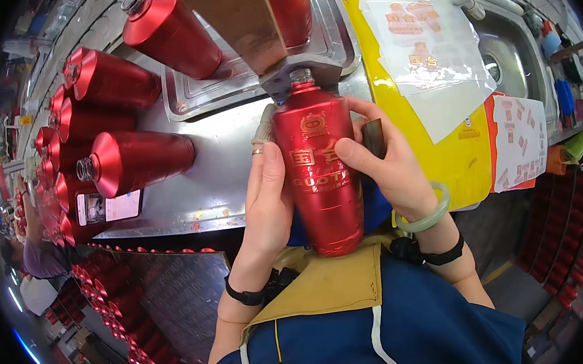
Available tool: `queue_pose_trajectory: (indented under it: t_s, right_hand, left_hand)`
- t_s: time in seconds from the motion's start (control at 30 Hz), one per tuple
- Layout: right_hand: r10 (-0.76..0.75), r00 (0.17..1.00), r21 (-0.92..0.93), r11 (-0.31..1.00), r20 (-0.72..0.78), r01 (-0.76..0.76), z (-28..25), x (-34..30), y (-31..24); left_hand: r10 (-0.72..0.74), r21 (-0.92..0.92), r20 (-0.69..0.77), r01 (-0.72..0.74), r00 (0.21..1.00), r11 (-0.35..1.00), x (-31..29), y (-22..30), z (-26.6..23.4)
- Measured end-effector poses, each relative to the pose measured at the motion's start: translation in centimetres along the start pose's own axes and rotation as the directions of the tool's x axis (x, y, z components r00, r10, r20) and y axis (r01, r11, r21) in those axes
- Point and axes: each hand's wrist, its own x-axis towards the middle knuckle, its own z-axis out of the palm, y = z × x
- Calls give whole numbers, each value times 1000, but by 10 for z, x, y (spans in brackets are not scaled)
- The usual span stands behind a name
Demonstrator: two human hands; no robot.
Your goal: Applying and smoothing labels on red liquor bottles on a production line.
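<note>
A shiny red glass bottle (pixel 322 210) with gold lettering and a gold emblem is held between my two hands, its clear threaded neck pointing away from me and its base close to my apron. My left hand (pixel 269 197) grips the bottle's left side, thumb along it; a ring and a greyish finger cover show on its fingers. On the right side, my right hand (pixel 393 164) has its thumb pressed on the front by the lettering, fingers wrapped behind. A small dark flat piece (pixel 373 138) sits between that thumb and fingers. The neck lies against a grey metal bracket (pixel 324 70).
Several plain red bottles stand on the left of the metal table (pixel 220 146), around a lit phone (pixel 108 206). A metal tray (pixel 182 98) lies at the back. On the right, decal sheets (pixel 447 111) rest on a yellow sheet (pixel 455 169), beside a sink (pixel 500 49).
</note>
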Motion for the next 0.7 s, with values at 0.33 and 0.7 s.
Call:
queue_pose_trajectory:
  t_s: [0.33,0.7]
  right_hand:
    - [55,999,3,999,-3,-55,3,1,0]
    - [-84,993,-189,980,-85,67,16,-4,-7]
  left_hand:
    - [88,72,-39,-85,995,994,2,-5,-2]
    - [40,-84,24,-38,999,996,4,-7,-12]
